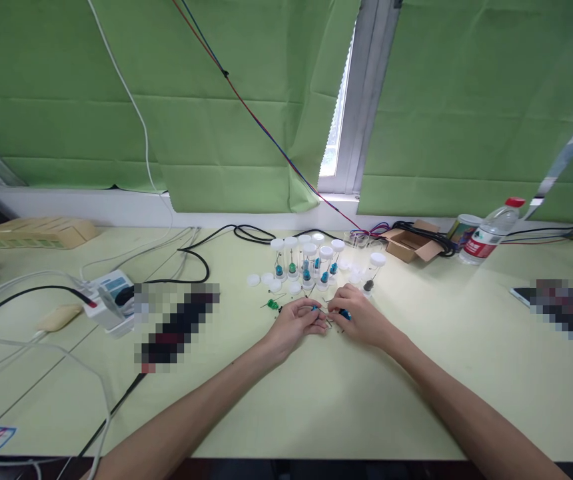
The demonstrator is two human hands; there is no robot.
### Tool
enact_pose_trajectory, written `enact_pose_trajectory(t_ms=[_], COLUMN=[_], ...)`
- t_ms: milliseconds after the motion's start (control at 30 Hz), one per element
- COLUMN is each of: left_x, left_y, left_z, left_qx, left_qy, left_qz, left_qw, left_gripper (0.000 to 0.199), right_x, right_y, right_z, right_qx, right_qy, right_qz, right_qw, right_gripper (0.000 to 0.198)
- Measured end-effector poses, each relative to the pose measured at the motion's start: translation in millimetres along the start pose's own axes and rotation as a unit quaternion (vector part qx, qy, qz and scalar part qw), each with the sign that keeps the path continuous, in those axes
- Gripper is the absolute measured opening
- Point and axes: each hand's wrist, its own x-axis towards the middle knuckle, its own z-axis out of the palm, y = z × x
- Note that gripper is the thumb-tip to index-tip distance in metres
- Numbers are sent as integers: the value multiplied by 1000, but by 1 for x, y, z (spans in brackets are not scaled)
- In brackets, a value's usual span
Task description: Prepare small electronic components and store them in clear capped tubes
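Observation:
My left hand (297, 321) is closed in a pinch on a small blue piece (315, 309), mostly covered by the fingertips. Close by on its right, my right hand (361, 316) has its fingertips together near the same piece; whatever they grip is too small to make out. Another blue piece (346, 314) shows under the right hand's fingers. Left of the hands lies a green piece with a thin metal shaft (272, 304). Just beyond stand several clear tubes (324, 267) with white caps, holding blue or green pieces with thin shafts. A tube with a dark piece (374, 272) stands apart on the right.
Loose white caps (275, 286) lie around the tubes. An open cardboard box (411, 243), a can (464, 230) and a red-capped water bottle (491, 233) are at the back right. A white power strip (111, 303) with cables occupies the left; a phone (521, 295) lies at the right.

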Motion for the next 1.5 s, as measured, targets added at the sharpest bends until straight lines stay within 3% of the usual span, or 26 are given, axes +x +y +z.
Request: enact_pose_trajectory(t_ms=[433,767,1067,1200,1500], left_x=[1,-1,-1,-1,0], left_y=[0,8,8,7,3], left_z=[-1,-1,-1,-1,-4], left_qx=[2,9,24,27,28], left_qy=[8,-26,-31,-35,-42], left_qz=[-8,-83,-73,-62,-55], left_qw=[1000,996,997,997,997], left_gripper=[24,37,37,43,41], right_x=[-1,0,1,1,-3], right_y=[3,18,19,16,11], right_z=[-4,3,2,-3,-17], right_qx=[-54,-42,-57,-100,-170], right_qy=[-39,85,80,45,-129], right_qz=[61,122,133,162,181], right_qw=[996,988,986,981,960], right_gripper=[20,32,30,24,8])
